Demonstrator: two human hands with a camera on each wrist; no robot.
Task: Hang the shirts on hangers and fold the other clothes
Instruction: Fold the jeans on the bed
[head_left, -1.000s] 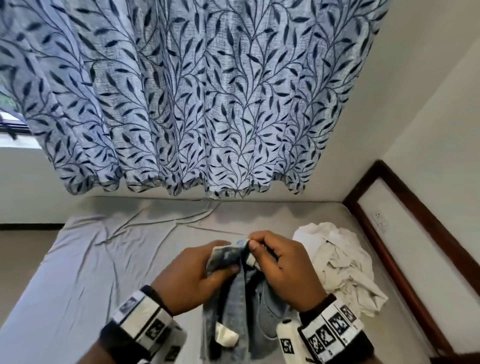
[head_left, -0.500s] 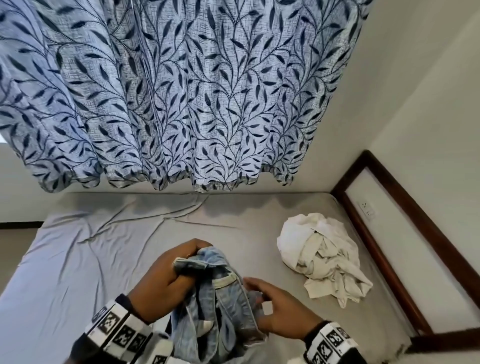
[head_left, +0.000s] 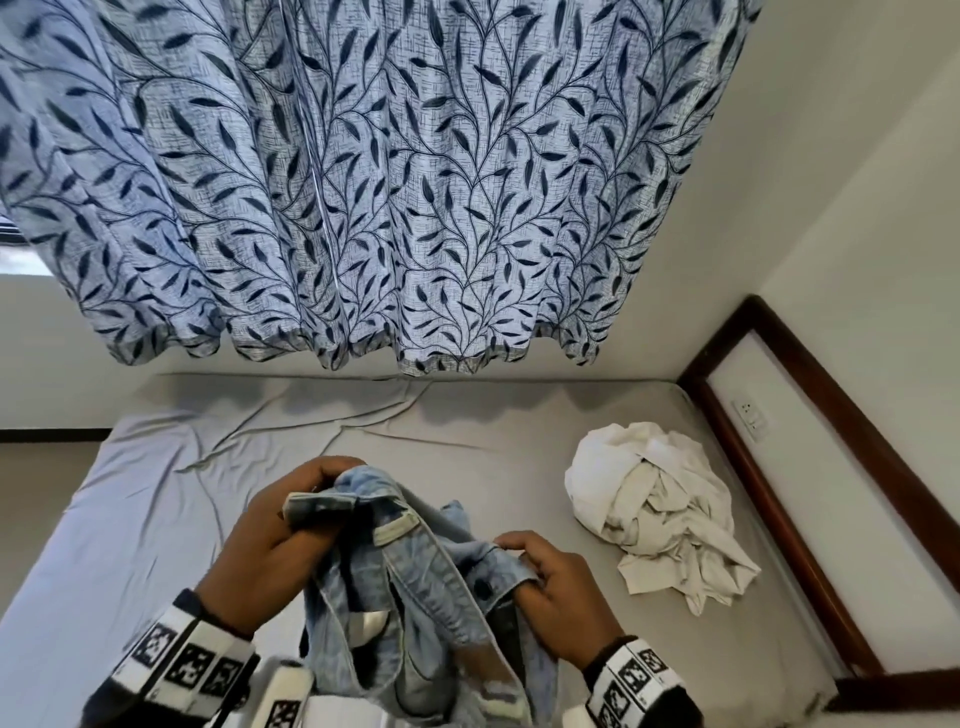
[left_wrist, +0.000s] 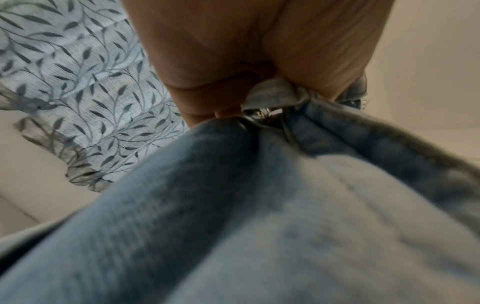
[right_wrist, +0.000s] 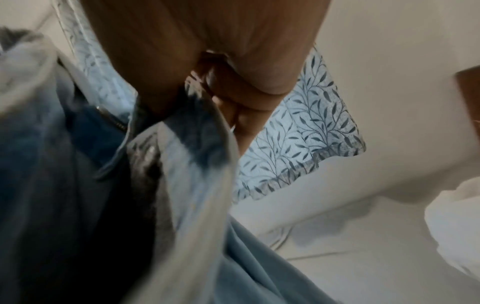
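The left hand (head_left: 270, 540) holds the jeans (head_left: 410, 587) up over the bed (head_left: 156, 493), at about 6 o'clock in the head view. Its fingers are curled tight round a bunched corner of the waistband, thumb underneath; the left wrist view shows the denim wedged into the closed fist, beside a glint of metal (a button or rivet, too blurred to say which). The right hand (head_left: 558, 587), at about 5 o'clock, pinches the waistband edge further along, fingertips pressed together over the cloth and thumb behind it. The rest of the jeans hangs crumpled between and below the wrists.

A crumpled white garment (head_left: 660, 509) lies on the bed at about 3 o'clock, well apart from the hands. Whether it is a shirt I cannot tell. No hanger shows in any view.

What could go wrong, as I judge it: the jeans are twisted and partly inside out, so a fold begun now would trap the twist and come out lumpy. The right hand's grip is only a fingertip pinch, and denim is heavy, so a hard shake to open the legs could pull the edge free and drop that side. A wide swing might also brush the curtain (head_left: 363, 182) hanging at 12 o'clock.

Nothing readable turns up. A pale tag (head_left: 366, 623) sits inside the waistband, but no lettering can be made out, and the wristbands carry only black-and-white square markers.
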